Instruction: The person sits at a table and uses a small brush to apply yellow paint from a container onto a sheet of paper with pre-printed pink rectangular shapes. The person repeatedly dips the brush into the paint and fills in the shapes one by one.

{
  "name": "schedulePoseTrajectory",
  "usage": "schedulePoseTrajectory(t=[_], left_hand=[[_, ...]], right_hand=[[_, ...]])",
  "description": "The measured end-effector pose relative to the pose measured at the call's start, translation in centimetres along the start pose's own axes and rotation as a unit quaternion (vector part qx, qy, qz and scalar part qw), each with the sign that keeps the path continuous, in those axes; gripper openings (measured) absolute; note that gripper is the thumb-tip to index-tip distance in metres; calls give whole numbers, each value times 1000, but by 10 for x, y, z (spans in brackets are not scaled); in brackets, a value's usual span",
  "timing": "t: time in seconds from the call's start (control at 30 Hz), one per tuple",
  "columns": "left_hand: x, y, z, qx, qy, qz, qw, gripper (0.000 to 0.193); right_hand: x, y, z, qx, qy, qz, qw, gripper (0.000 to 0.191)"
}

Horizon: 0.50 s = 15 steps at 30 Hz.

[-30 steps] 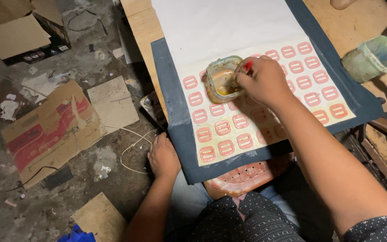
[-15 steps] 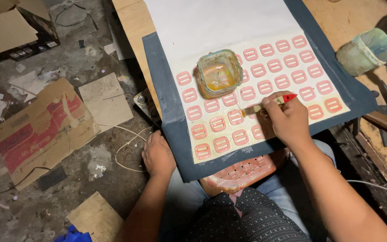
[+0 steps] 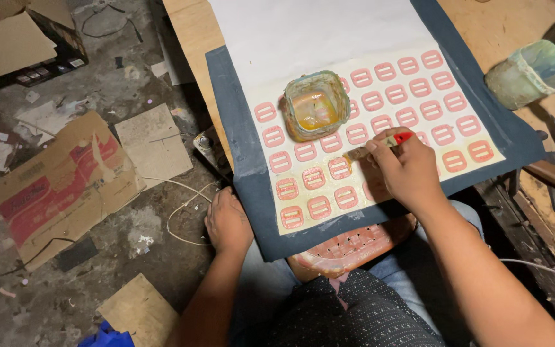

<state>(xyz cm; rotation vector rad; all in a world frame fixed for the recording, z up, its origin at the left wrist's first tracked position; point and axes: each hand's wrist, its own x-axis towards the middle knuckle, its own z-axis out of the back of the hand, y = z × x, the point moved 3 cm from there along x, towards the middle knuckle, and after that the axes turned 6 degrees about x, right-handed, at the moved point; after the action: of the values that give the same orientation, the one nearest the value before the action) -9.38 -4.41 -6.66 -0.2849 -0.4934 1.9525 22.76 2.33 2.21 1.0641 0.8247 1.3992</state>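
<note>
Brush (image 3: 380, 144) sat pinched in my right hand (image 3: 406, 170), fingers clenched around its red handle, the bristle end poking out to the left of my knuckles and touching one of the pink slotted pieces (image 3: 340, 168) in the rows. Those pieces lay in a grid on a pale sheet (image 3: 329, 38), spreading out from under my right hand in every direction, some nearer me looking more orange and wet. Just beyond the brush tip, further from me, stood the smeared glue pot (image 3: 316, 106), resting on the sheet among the pieces. The sheet lay on a dark blue board (image 3: 242, 148) that reached toward my lap.

My left hand (image 3: 228, 220) held nothing; it rested palm down, fingers loosely spread, against the near left edge of that board. Left of it, on the dirty floor, lay flattened cardboard (image 3: 59, 186) and a thin white cord (image 3: 184, 209). Below both hands, between my knees, a reddish perforated stool (image 3: 348, 247) showed.
</note>
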Motion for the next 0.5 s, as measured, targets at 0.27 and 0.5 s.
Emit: schedulePoseTrajectory(t=[0.27, 0.5], left_hand=[[2, -2, 1, 9, 21, -7, 1000, 41], [1, -2, 1, -8, 50, 32, 998, 37]], right_hand=[[26, 17, -5, -24, 153, 15, 988, 15], [-6, 20, 4, -115, 45, 88, 988, 24]])
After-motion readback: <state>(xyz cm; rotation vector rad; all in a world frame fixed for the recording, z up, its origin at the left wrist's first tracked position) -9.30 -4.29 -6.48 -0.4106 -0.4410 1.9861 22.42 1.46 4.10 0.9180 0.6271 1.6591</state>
